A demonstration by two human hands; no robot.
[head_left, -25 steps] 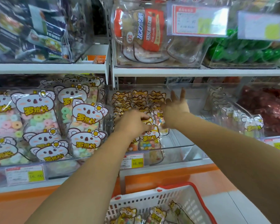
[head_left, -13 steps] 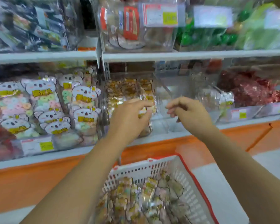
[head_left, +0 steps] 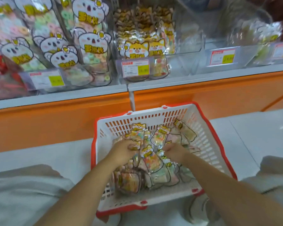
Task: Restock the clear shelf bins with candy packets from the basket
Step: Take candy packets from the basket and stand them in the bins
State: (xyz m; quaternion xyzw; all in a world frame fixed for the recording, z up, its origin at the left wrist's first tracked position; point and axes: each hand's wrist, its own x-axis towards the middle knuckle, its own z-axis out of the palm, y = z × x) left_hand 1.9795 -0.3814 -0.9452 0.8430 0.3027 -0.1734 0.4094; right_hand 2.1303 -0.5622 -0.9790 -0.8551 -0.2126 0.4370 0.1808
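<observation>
A white basket with a red rim (head_left: pixel 209 144) stands on the floor below the shelf and holds several candy packets (head_left: pixel 153 162) with an orange cartoon dog on top. My left hand (head_left: pixel 123 150) is down in the basket, its fingers closed on a packet (head_left: pixel 137 136) at the left of the pile. My right hand (head_left: pixel 175 150) grips the lower edge of another packet (head_left: pixel 159 137) near the middle. Above, the clear shelf bin (head_left: pixel 183 51) holds the same dog packets (head_left: pixel 137 48) in its left half.
A bin of white koala-label candy packets (head_left: pixel 91 43) fills the shelf to the left. Another clear bin (head_left: pixel 255 46) sits to the right. Price tags (head_left: pixel 135 68) hang on the bin fronts. An orange shelf base (head_left: pixel 55 121) runs behind the basket. My knees flank the basket.
Both hands have left the shelf bin and dropped into the basket, where each has closed on a packet. The view has tilted down toward the floor.
</observation>
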